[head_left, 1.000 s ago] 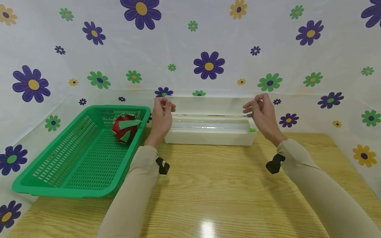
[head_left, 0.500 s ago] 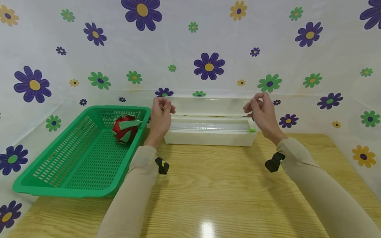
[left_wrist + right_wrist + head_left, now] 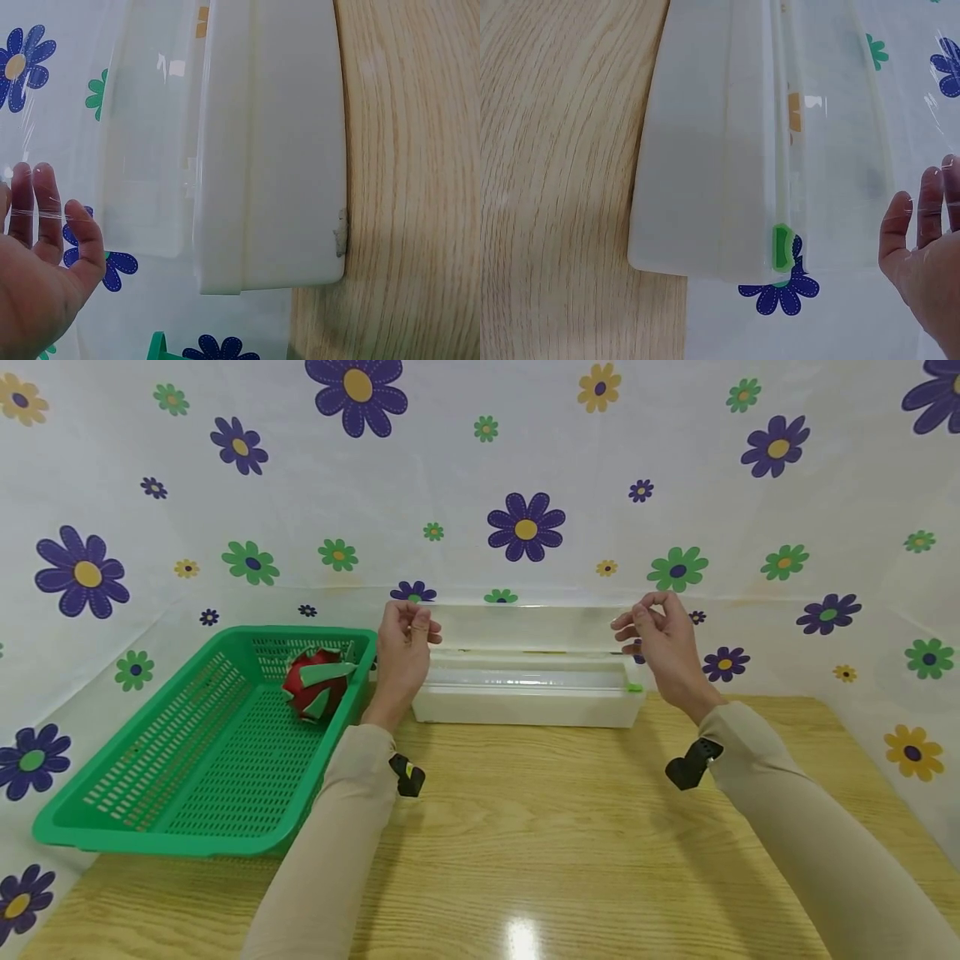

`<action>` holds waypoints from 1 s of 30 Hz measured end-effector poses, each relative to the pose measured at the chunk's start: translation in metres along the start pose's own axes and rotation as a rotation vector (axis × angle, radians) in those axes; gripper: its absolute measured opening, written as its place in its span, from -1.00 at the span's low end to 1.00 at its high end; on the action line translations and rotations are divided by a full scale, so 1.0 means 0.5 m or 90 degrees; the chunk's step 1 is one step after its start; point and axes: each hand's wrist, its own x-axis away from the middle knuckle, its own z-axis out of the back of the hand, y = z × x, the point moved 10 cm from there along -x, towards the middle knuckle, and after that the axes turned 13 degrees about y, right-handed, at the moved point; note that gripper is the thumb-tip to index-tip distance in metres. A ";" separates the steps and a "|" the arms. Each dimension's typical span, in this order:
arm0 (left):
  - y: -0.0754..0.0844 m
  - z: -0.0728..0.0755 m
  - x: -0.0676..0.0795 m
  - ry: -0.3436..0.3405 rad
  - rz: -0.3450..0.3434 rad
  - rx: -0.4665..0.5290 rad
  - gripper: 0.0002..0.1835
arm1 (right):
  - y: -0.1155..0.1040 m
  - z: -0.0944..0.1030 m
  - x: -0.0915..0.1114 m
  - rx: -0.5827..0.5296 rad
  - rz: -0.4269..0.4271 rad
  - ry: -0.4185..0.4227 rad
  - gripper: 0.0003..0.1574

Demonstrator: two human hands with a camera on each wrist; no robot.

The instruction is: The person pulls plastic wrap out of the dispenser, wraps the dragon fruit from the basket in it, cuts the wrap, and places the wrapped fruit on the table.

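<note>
A clear sheet of cling film (image 3: 28, 124) is stretched between the two hands, showing mostly as glints and creases. My left hand (image 3: 402, 652) pinches its left end between thumb and forefinger, the other fingers loosely bent behind the film. At the right end my right hand (image 3: 663, 647) pinches it in the same way. Just beyond and below the hands stands a long white cling film dispenser (image 3: 525, 708), its translucent lid (image 3: 525, 627) raised at the back and a film roll (image 3: 525, 677) inside. A green slide cutter (image 3: 782, 247) sits at the dispenser's right end.
To the left, a green plastic basket (image 3: 172, 843) holds a red dragon fruit (image 3: 303, 693) near its back right corner. The wooden table (image 3: 540, 827) stretches in front of the dispenser. A flower-printed white sheet (image 3: 450, 468) hangs behind and at both sides.
Both hands keep their pinch on the cling film. The left hand has edged very slightly left and up; the dispenser and basket stay where they were.
</note>
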 end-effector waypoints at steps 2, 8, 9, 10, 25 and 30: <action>0.002 0.001 -0.002 0.003 0.000 0.001 -0.71 | 0.001 0.001 -0.001 -0.007 -0.009 0.001 -0.92; 0.009 0.005 -0.004 0.019 0.000 -0.005 -0.73 | 0.000 0.003 -0.004 0.000 -0.016 0.010 -0.93; 0.010 0.005 -0.004 0.020 0.000 -0.004 -0.72 | -0.001 0.003 -0.004 0.003 -0.015 0.011 -0.93; 0.010 0.005 -0.003 0.021 0.001 -0.004 -0.72 | -0.001 0.004 -0.004 0.002 -0.016 0.012 -0.93; 0.020 0.009 -0.008 0.024 -0.007 0.001 -0.68 | -0.008 0.007 -0.001 -0.014 -0.030 0.020 -0.94; 0.024 0.011 -0.010 0.024 -0.004 0.004 -0.68 | -0.013 0.009 -0.001 -0.016 -0.036 0.024 -0.94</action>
